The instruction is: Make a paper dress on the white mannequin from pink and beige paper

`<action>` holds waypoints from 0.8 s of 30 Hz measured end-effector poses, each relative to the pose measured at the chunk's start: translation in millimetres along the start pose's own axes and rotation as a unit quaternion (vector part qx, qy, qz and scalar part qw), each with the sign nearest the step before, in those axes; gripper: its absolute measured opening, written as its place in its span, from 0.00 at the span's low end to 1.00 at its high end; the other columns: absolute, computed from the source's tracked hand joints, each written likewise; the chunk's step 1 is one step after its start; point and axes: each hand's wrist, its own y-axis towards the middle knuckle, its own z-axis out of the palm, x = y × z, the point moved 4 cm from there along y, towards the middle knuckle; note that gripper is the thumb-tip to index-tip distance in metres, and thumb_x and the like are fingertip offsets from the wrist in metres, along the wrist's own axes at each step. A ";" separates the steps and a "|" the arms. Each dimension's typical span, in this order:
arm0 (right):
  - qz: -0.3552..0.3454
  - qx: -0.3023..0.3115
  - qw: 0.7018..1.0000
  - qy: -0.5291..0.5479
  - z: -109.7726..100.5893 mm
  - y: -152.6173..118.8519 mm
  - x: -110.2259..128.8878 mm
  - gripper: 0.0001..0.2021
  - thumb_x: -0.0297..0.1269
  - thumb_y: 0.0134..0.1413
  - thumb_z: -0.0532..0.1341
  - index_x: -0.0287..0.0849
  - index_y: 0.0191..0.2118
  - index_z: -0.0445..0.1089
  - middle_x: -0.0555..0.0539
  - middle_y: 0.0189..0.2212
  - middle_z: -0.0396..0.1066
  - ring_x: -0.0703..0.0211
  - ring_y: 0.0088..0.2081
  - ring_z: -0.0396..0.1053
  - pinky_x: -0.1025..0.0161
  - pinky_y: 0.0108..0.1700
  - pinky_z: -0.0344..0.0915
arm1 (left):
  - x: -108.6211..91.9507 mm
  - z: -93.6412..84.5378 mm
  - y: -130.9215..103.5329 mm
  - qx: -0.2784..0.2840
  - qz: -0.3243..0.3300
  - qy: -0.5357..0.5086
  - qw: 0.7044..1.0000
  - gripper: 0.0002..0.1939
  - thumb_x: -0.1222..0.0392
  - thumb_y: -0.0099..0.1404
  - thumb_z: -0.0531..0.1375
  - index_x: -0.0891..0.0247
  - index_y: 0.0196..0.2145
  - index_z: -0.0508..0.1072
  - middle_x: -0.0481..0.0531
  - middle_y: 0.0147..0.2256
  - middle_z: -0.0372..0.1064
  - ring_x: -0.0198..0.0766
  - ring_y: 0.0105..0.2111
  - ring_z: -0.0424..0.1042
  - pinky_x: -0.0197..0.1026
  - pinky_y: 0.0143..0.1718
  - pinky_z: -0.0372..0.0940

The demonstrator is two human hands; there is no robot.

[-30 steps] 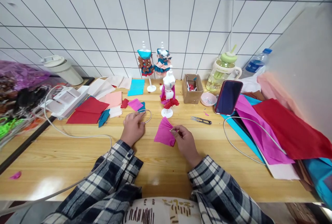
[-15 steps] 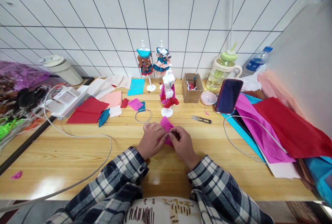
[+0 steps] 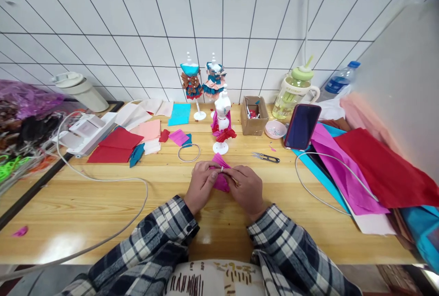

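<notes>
A gathered piece of magenta fabric [image 3: 221, 184] is held between my two hands, with a small white bit at its pinched middle. My left hand [image 3: 203, 184] closes on its left side and my right hand [image 3: 246, 188] closes on its right side, fingertips nearly meeting. Just beyond stands a small white dress form [image 3: 223, 104] wearing a red ruffle and magenta cloth. Two more dressed forms, one with a turquoise top [image 3: 190, 69] and one in teal and peach ruffles [image 3: 214, 81], are behind it. Small scissors [image 3: 266, 157] lie to the right of the front form.
Left of the forms are a metal ring [image 3: 189, 153], red cloth [image 3: 116, 146] and a power strip [image 3: 89, 131]. To the right are a cardboard box [image 3: 254, 124], a pink dish [image 3: 275, 129], a phone [image 3: 302, 126], a bottle [image 3: 293, 94], a looped cable and stacked fabrics [image 3: 387, 168].
Both hands have shifted their grip on the magenta fabric, fingers now reaching across its top. The right hand has turned inward, and a small white bit now shows between the fingertips.
</notes>
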 end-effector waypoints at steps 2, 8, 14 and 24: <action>-0.003 0.003 1.000 -0.018 1.0 -0.6 1.0 0.08 0.36 0.62 0.59 0.48 0.40 0.76 0.48 0.33 0.76 0.59 0.37 0.70 0.63 0.42 0.63 | -2.6 -0.9 -0.8 0.016 0.006 0.037 0.999 0.21 0.50 0.72 0.45 0.54 0.44 0.77 0.52 0.45 0.70 0.45 0.47 0.63 0.51 0.50 0.55; -0.003 0.032 0.998 -0.051 -0.5 -0.7 5.3 0.08 0.37 0.62 0.58 0.45 0.39 0.75 0.47 0.33 0.76 0.60 0.35 0.70 0.65 0.38 0.61 | -17.0 -3.0 -4.1 0.053 0.062 0.179 0.981 0.15 0.56 0.64 0.55 0.58 0.45 0.76 0.54 0.50 0.69 0.49 0.47 0.61 0.55 0.48 0.55; 0.103 0.071 0.990 0.063 5.5 -1.0 -1.8 0.06 0.35 0.56 0.60 0.46 0.35 0.75 0.49 0.31 0.74 0.61 0.32 0.70 0.64 0.34 0.63 | -17.3 -1.3 -7.2 0.048 0.083 0.227 0.969 0.12 0.60 0.61 0.57 0.58 0.41 0.77 0.55 0.48 0.70 0.49 0.45 0.62 0.54 0.46 0.56; 0.132 0.079 0.971 0.184 13.5 -3.6 -4.0 0.06 0.33 0.55 0.61 0.45 0.34 0.77 0.50 0.29 0.72 0.62 0.27 0.67 0.64 0.31 0.64 | -5.5 -4.4 -3.6 0.018 0.072 0.206 0.976 0.09 0.58 0.64 0.57 0.59 0.33 0.77 0.53 0.39 0.72 0.45 0.40 0.63 0.51 0.42 0.55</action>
